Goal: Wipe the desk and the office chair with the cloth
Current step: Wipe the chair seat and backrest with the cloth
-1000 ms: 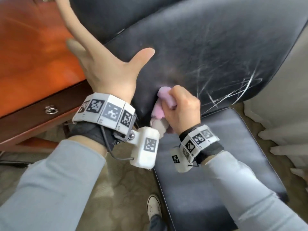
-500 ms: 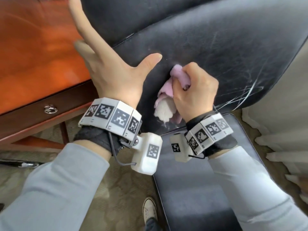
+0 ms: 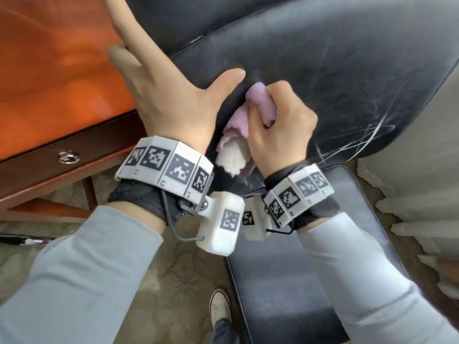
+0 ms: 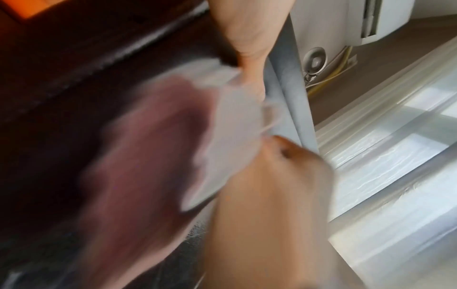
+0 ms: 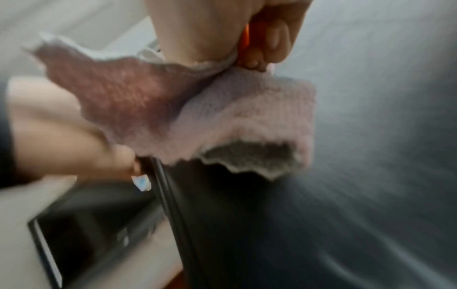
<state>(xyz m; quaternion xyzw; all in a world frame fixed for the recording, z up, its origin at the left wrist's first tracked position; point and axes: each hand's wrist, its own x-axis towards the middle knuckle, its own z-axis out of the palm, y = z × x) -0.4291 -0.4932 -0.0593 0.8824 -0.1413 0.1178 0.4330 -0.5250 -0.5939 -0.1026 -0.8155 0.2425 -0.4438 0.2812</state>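
Observation:
In the head view my right hand [image 3: 280,125] grips a bunched pink and white cloth [image 3: 238,135] and presses it against the lower front of the black leather chair backrest [image 3: 347,70]. My left hand [image 3: 169,95] lies open on the backrest's left edge. Its thumb is spread onto the front and its fingers stretch up along the side. The orange-brown desk [image 3: 49,70] is just left of that hand. The right wrist view shows the cloth [image 5: 222,117] hanging from my curled fingers [image 5: 272,39] against the chair [image 5: 371,136]. The left wrist view is blurred, showing the cloth [image 4: 148,156].
The chair seat [image 3: 298,281] lies below my right forearm. The desk drawer has a metal ring pull [image 3: 68,157]. White curtain folds [image 3: 409,182] hang close on the right. A shoe [image 3: 219,309] and a pen [image 3: 22,240] are on the patterned carpet.
My right hand has rubbed the cloth upward over the backrest, from near its bottom edge to beside my left thumb. The left hand has kept its place on the chair's edge.

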